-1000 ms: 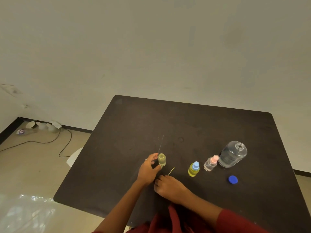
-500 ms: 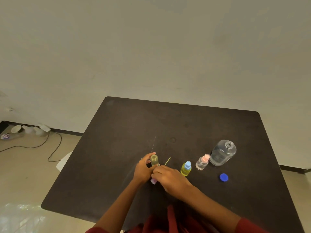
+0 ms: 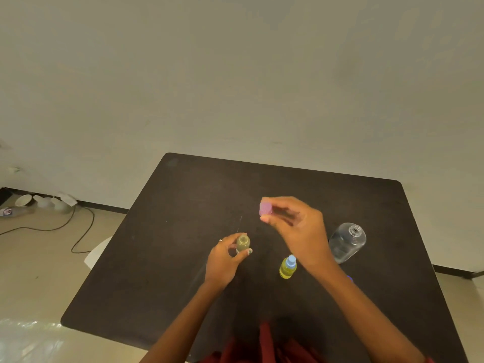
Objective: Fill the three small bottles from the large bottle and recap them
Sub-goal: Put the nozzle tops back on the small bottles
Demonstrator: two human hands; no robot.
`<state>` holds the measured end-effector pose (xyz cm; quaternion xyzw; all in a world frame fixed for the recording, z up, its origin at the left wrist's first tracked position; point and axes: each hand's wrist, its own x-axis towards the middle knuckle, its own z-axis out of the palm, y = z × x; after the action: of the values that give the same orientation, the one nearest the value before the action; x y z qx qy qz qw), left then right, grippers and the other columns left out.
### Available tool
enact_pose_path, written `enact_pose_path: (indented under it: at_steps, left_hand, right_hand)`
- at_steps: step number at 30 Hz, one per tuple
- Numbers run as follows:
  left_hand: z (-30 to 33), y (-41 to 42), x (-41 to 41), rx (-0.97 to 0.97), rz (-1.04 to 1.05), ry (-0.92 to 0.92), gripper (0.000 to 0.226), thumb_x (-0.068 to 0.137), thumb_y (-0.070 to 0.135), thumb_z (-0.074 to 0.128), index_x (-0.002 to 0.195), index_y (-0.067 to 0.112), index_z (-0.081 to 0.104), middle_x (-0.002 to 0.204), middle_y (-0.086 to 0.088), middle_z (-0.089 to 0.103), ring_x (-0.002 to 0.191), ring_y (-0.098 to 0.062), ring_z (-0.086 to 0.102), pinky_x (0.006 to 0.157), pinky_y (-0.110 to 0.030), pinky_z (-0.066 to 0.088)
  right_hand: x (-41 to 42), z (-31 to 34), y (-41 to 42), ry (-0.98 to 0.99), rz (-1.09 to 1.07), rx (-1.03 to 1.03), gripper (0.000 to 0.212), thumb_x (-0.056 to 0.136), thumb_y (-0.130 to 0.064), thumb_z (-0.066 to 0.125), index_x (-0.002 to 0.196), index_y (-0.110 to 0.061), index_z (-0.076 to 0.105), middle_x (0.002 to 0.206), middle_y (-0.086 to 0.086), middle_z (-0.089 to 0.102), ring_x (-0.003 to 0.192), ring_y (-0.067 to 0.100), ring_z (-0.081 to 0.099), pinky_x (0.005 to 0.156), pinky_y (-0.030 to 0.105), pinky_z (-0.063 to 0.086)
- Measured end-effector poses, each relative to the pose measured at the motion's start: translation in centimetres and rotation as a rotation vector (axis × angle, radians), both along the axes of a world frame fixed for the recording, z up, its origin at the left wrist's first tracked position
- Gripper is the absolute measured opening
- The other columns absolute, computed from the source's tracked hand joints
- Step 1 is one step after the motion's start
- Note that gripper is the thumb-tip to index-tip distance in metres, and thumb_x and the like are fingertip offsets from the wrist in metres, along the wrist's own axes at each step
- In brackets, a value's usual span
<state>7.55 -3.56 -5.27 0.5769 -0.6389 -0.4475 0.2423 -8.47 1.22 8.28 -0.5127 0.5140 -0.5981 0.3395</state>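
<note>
Uncapped small bottle (image 3: 243, 243) upright on dark counter (image 3: 183, 205), yellowish liquid inside, left hand (image 3: 222, 260) curled round it. Pink cap (image 3: 265, 209) raised above counter, up and right of bottle, pinched in right hand (image 3: 298, 231) grip. Blue-capped yellow bottle (image 3: 287, 267) stands beside right wrist; large clear bottle (image 3: 347, 241) open, farther right.

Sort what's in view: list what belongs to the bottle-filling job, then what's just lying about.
Job:
- small uncapped bottle of yellowish liquid, in the left hand's grip
- pink cap, pinched by the right hand
- small yellow bottle with blue cap
- large clear uncapped bottle

Lying about:
- black cable on the floor
- pale bowls by the wall
</note>
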Motion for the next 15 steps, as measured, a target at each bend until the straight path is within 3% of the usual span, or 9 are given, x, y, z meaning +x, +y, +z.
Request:
enact_pose_path:
  at_steps: [2, 7, 15]
  left_hand:
    - [1.0, 0.3, -0.1, -0.05, 0.002, -0.03, 0.037, 0.079, 0.035, 0.075, 0.115, 0.036, 0.065, 0.102, 0.018, 0.069, 0.097, 0.002, 0.062, 0.078, -0.006, 0.035]
    - [3.4, 1.0, -0.3, -0.155, 0.005, -0.051, 0.033, 0.077, 0.043, 0.073, 0.11, 0.042, 0.065, 0.097, 0.018, 0.067, 0.092, 0.001, 0.062, 0.077, -0.022, 0.049]
    - [6.2, 1.5, -1.1, -0.242, -0.024, -0.057, 0.035, 0.077, 0.044, 0.073, 0.111, 0.043, 0.064, 0.093, 0.024, 0.063, 0.086, 0.002, 0.061, 0.069, -0.015, 0.045]
  right_hand:
    - [-0.4, 1.7, 0.0, -0.057, -0.008, -0.018, 0.028, 0.075, 0.0, 0.074, 0.1, -0.012, 0.071, 0.098, -0.003, 0.073, 0.094, 0.013, 0.069, 0.083, 0.021, 0.054]
    - [-0.6, 4.3, 0.3, -0.125, 0.004, -0.04, 0.032, 0.073, -0.003, 0.075, 0.096, -0.024, 0.071, 0.098, -0.01, 0.073, 0.093, 0.01, 0.069, 0.079, 0.016, 0.052]
    - [-0.4, 5.1, 0.6, -0.156, -0.003, -0.012, 0.03, 0.07, -0.011, 0.077, 0.093, -0.03, 0.072, 0.096, -0.009, 0.074, 0.092, 0.011, 0.07, 0.077, 0.016, 0.053]
